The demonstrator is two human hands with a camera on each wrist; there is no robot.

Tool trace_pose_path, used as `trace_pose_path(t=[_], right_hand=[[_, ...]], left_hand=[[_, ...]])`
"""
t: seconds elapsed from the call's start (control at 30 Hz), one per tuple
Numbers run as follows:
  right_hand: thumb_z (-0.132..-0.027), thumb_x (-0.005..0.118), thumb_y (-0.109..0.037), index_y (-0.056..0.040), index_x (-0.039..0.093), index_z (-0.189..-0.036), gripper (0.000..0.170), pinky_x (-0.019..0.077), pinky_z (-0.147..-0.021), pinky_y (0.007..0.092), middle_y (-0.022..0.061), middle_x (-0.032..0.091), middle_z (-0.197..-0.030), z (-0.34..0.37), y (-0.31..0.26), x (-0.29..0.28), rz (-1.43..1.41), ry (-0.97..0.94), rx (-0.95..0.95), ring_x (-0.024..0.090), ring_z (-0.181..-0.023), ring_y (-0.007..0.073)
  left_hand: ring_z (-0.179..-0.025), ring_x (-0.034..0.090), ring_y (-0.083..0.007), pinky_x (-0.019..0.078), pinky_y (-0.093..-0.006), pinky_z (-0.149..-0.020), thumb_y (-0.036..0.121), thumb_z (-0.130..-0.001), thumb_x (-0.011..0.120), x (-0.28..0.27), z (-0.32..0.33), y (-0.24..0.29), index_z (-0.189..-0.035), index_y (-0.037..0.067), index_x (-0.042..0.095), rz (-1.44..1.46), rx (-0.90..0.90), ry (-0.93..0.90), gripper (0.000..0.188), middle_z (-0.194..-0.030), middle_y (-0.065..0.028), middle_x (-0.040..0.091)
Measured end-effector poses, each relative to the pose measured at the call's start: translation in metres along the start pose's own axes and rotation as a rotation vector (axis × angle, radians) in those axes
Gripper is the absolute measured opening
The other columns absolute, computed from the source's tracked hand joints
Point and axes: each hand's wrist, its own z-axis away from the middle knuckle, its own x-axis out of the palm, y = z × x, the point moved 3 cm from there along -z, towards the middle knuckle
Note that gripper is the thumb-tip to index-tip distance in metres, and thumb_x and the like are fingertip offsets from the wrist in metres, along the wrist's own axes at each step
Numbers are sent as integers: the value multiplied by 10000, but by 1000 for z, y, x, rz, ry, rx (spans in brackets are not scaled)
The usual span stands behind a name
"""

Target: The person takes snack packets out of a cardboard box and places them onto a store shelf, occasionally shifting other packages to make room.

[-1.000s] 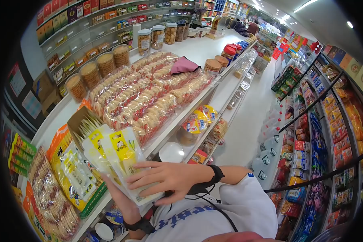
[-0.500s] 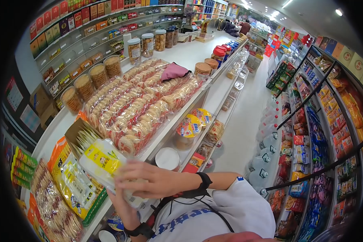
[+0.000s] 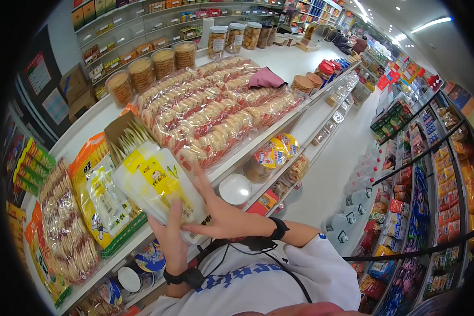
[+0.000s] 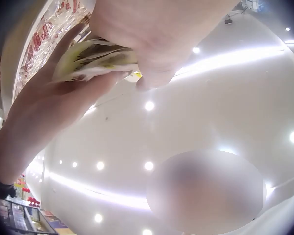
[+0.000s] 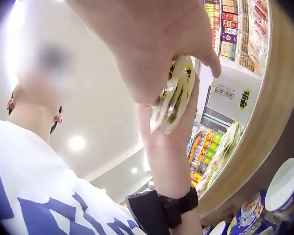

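A stack of white-and-yellow snack packets [image 3: 160, 179] lies between my two hands, over the counter's front edge. My left hand [image 3: 169, 239] grips the stack at its lower end, thumb on the top packet. At the right side, my right hand [image 3: 229, 217] holds the stack's edge, index finger and thumb spread along it. The right wrist view shows the packets' edges [image 5: 174, 95] pressed together between the hands; in the left wrist view the packets [image 4: 95, 58] bulge between them. Just behind stands an open cardboard box [image 3: 122, 129] with similar packets upright inside.
Bagged round crackers [image 3: 216, 116] cover the counter behind the box. To the left lie a yellow snack bag [image 3: 102, 195] and a bag of stacked wafers [image 3: 66, 226]. Cup noodles [image 3: 271, 154] and a white-lidded tub [image 3: 235, 189] sit on the shelf below the counter edge.
The right hand has moved from lying across the packets to their right edge. The packets, fanned out at first, are now a neater stack. The head view has shifted slightly.
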Motion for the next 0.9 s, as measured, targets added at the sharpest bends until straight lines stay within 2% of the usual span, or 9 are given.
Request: trace_pose_path(t=[0.03, 0.13, 0.23, 0.43, 0.5, 0.57, 0.67, 0.77, 0.9], right_hand=[[-980, 711, -230, 27, -38, -1632, 1025, 305, -1219, 432, 334, 219, -1635, -1, -2, -1, -172, 27, 63, 308, -1518, 401], [-981, 714, -198, -8, -41, -1643, 1022, 334, -1197, 416, 300, 311, -1608, 4, 13, -4, -60, -68, 69, 377, -1479, 351], [-993, 702, -181, -19, -22, -1649, 990, 357, -1181, 415, 284, 364, -1585, 1, 22, -3, -115, -49, 133, 426, -1447, 314], [-1015, 661, -123, 10, 241, -1603, 735, 446, -1107, 388, 205, 532, -1470, -2, 21, -4, -108, 18, 203, 539, -1336, 251], [-1007, 671, -112, 14, 321, -1560, 667, 474, -1072, 369, 181, 560, -1433, -4, 23, -5, -95, 22, 232, 565, -1295, 225], [-1003, 680, -115, 13, 323, -1557, 672, 478, -1064, 362, 173, 563, -1424, -4, 24, -2, -142, 51, 243, 563, -1290, 209], [-998, 685, -113, 15, 316, -1558, 683, 479, -1062, 360, 163, 562, -1420, -7, 23, -1, -107, 66, 257, 559, -1291, 200], [-997, 684, -104, 16, 298, -1565, 697, 470, -1076, 362, 155, 555, -1427, -7, 17, -1, -93, 60, 276, 553, -1297, 203], [-980, 696, -67, 8, 293, -1564, 713, 451, -1099, 371, 145, 545, -1437, -4, 27, -2, -131, 81, 257, 548, -1304, 209]], left_hand=[[-1243, 608, -227, 504, -359, -1029, 99, -981, 709, -1, -1, -1, -1532, -5, 367, -4, 6, -11, 657, -1443, -142, 559], [-1240, 607, -222, 507, -358, -1024, 114, -976, 721, -5, -1, -2, -1507, -11, 404, -7, 17, -50, 631, -1417, -142, 576], [-1225, 607, -209, 513, -353, -1007, 129, -967, 737, -6, -1, -5, -1483, -17, 435, -60, 47, -43, 616, -1382, -142, 593], [-1042, 679, -166, 560, -314, -892, 104, -951, 740, -1, -14, -4, -1340, -30, 567, -283, 121, -93, 446, -1197, -108, 699], [-1055, 672, -148, 557, -299, -890, 130, -957, 750, 7, -17, 7, -1332, -23, 577, -321, 184, -101, 440, -1195, -104, 703], [-1056, 673, -143, 557, -298, -894, 156, -973, 745, 9, -22, 5, -1321, -18, 580, -127, 105, -130, 422, -1200, -100, 704], [-1056, 674, -140, 557, -299, -900, 183, -984, 740, 12, -25, 6, -1325, -17, 572, -5, 73, -138, 430, -1209, -102, 703], [-1061, 672, -136, 558, -295, -901, 197, -998, 723, 11, -26, 4, -1351, -14, 546, 21, 50, -162, 447, -1222, -99, 696], [-1176, 605, -164, 508, -320, -982, 193, -1018, 689, 9, -23, 2, -1426, -15, 460, -55, 84, -233, 512, -1324, -114, 612]])
